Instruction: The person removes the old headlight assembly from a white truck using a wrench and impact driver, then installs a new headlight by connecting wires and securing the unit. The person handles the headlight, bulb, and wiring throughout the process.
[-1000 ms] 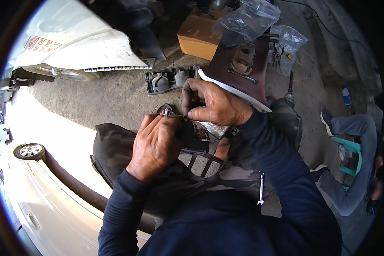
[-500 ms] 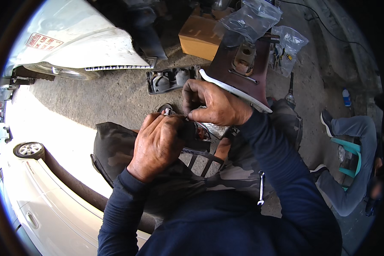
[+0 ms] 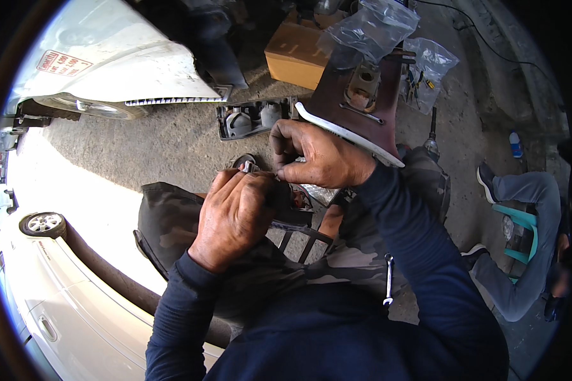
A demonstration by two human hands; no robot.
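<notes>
Fingers of our left hand (image 3: 235,219) curl in a closed grip around a dark car part (image 3: 290,206) held over our lap, the small metal end (image 3: 248,166) of it poking out above the knuckles. Our right hand (image 3: 321,157) meets it from the other side, thumb and forefinger pinched together on the top edge of the same part, so both grips are clamped on it. The part sits between the two hands, just above our camouflage trousers (image 3: 171,222), and its black slatted lower section (image 3: 302,238) shows beneath the palms.

A small wrench (image 3: 388,279) lies against our right thigh. Beyond the hands, on the concrete floor (image 3: 171,136), rests a grey lamp housing (image 3: 251,119), and a maroon panel (image 3: 362,101) with a white trim edge leans near our right wrist. Farther off stand a cardboard box (image 3: 295,54) and clear plastic bags (image 3: 375,28). A white car (image 3: 57,311) fills the left. Another person (image 3: 521,241) sits at the right.
</notes>
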